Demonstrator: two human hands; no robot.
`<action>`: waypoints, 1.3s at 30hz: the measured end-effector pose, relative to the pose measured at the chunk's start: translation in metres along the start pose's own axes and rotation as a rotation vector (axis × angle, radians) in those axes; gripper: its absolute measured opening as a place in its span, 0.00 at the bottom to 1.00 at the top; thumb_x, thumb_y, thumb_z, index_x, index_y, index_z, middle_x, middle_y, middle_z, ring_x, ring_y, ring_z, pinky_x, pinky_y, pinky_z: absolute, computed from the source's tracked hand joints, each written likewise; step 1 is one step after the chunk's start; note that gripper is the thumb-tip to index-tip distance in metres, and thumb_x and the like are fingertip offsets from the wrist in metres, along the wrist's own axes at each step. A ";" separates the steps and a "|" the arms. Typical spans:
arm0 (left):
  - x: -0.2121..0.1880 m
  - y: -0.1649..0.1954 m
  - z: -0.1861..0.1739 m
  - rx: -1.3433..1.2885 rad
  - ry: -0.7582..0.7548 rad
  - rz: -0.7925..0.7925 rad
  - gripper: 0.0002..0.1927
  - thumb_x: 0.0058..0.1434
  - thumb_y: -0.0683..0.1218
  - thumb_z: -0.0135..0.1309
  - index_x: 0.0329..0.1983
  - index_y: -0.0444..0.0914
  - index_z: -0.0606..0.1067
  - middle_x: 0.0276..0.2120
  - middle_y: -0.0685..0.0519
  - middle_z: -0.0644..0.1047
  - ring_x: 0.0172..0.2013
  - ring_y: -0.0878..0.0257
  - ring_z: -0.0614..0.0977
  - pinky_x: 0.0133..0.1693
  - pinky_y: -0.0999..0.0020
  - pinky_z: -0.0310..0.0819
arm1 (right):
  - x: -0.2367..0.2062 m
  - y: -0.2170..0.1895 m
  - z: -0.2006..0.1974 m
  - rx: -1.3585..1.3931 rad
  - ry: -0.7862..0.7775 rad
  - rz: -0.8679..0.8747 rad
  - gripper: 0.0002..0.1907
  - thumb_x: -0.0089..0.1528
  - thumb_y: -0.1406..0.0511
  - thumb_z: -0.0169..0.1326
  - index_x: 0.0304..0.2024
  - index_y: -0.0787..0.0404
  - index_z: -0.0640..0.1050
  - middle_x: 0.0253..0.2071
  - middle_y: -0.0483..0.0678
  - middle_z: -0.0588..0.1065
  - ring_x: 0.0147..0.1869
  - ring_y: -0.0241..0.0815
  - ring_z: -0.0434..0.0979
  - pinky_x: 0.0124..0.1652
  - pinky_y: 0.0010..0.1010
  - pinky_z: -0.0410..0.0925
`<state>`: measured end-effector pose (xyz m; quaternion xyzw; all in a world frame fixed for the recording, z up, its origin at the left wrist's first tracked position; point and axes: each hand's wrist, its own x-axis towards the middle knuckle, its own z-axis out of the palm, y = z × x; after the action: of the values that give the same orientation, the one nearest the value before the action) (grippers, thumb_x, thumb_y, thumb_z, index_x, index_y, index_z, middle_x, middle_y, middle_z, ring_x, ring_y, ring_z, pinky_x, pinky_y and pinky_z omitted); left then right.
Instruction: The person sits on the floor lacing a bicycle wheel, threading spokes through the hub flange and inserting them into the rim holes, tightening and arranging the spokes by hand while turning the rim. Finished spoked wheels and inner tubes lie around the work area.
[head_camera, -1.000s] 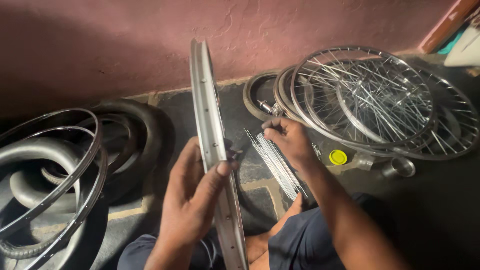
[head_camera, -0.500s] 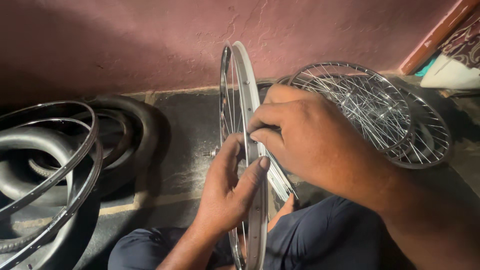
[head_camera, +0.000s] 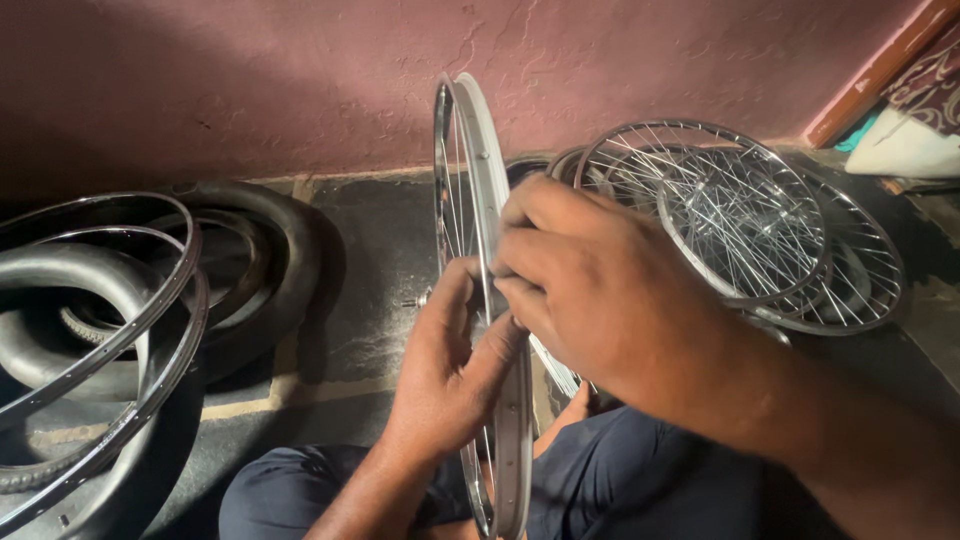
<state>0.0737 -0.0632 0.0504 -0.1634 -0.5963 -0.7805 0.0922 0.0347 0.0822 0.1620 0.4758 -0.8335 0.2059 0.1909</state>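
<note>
Bicycle rim (head_camera: 487, 170): silver, spoked, upright on edge over the person's lap, near the wall. Left hand (head_camera: 450, 375) clamped around it; right hand (head_camera: 590, 290) fingers pinched together at its inner edge.

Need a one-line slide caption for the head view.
Both hands, left hand and right hand, grip an upright bicycle rim, spoked wheels stacked to the right, tyres to the left.

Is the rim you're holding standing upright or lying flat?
Upright. The silver rim stands on edge, seen edge-on from above the lap up toward the wall, with the left hand and right hand on it.
</note>
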 end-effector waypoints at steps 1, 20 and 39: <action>-0.001 0.000 0.000 -0.010 0.001 -0.013 0.18 0.68 0.40 0.54 0.59 0.32 0.68 0.52 0.48 0.76 0.56 0.63 0.76 0.58 0.67 0.71 | 0.000 0.001 0.000 0.022 -0.028 0.038 0.08 0.58 0.68 0.61 0.37 0.67 0.79 0.39 0.50 0.75 0.38 0.45 0.80 0.38 0.33 0.74; -0.007 -0.009 0.001 0.032 0.003 -0.033 0.19 0.67 0.40 0.55 0.60 0.32 0.68 0.53 0.47 0.76 0.57 0.62 0.75 0.58 0.66 0.70 | 0.000 0.017 0.004 0.015 -0.171 0.042 0.07 0.59 0.66 0.61 0.35 0.65 0.79 0.37 0.49 0.75 0.35 0.43 0.81 0.37 0.32 0.75; -0.009 -0.032 -0.009 -0.157 0.060 -0.050 0.24 0.67 0.42 0.48 0.66 0.30 0.68 0.58 0.46 0.76 0.60 0.62 0.75 0.62 0.68 0.67 | 0.009 0.011 0.002 -0.244 -0.235 -0.276 0.12 0.54 0.60 0.59 0.32 0.63 0.79 0.35 0.48 0.72 0.42 0.45 0.77 0.40 0.39 0.74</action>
<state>0.0700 -0.0635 0.0159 -0.1315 -0.5340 -0.8316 0.0774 0.0205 0.0802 0.1632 0.5796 -0.7956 0.0183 0.1751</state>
